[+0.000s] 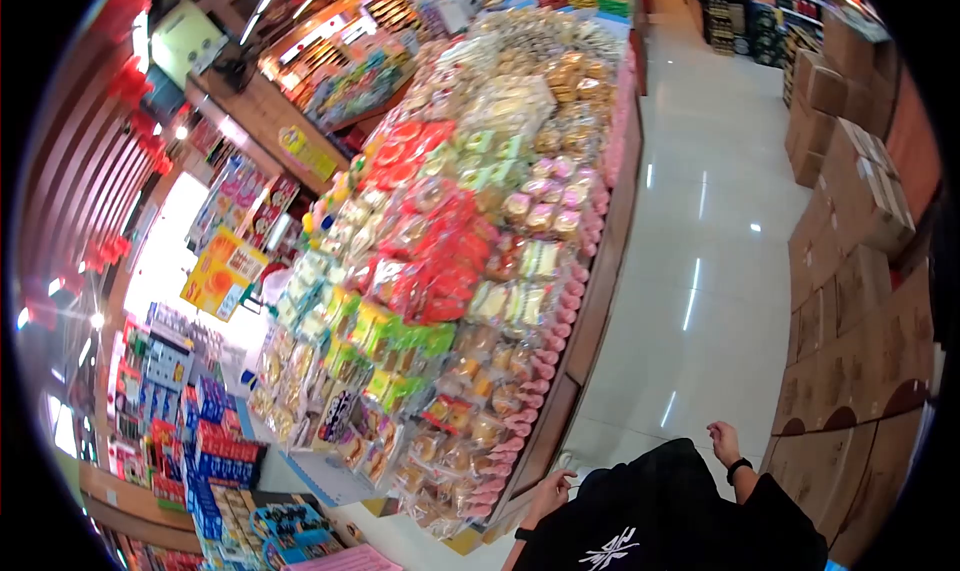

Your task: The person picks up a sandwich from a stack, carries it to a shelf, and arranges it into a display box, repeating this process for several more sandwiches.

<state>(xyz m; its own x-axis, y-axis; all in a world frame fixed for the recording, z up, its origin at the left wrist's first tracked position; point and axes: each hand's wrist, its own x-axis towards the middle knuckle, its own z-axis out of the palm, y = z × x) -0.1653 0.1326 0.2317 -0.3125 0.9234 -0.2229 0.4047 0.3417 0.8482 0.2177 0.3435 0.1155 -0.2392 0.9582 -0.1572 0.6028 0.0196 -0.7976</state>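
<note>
Head view: left hand (553,491) low in frame, beside the near corner of the display stand (572,396); fingers curled, cannot tell whether they grip anything. Right hand (723,443) over the aisle floor (680,301), nearest the cardboard boxes (835,371); fingers loosely bent, parted. Black wristband (739,466) on right wrist. Black top (655,511) with white print between the hands.

Display stand runs along the left side of the aisle, pink ruffled trim (552,341) on its edge, top heaped with wrapped goods. Nearest the left hand: clear packs of round baked items (485,429). Further along: green packs (400,341), a pile of red packs (435,246) mid-stand, pink-and-yellow packs (545,196), then clear bags of pale pieces (515,106). Exact contents of the coloured packs cannot be told.

Cardboard boxes stacked along the right side, the visible ones look closed; contents hidden. Lower left: blue and red cartons (225,451) stacked, printing too blurred to read. Yellow sign (222,276) behind the stand.
</note>
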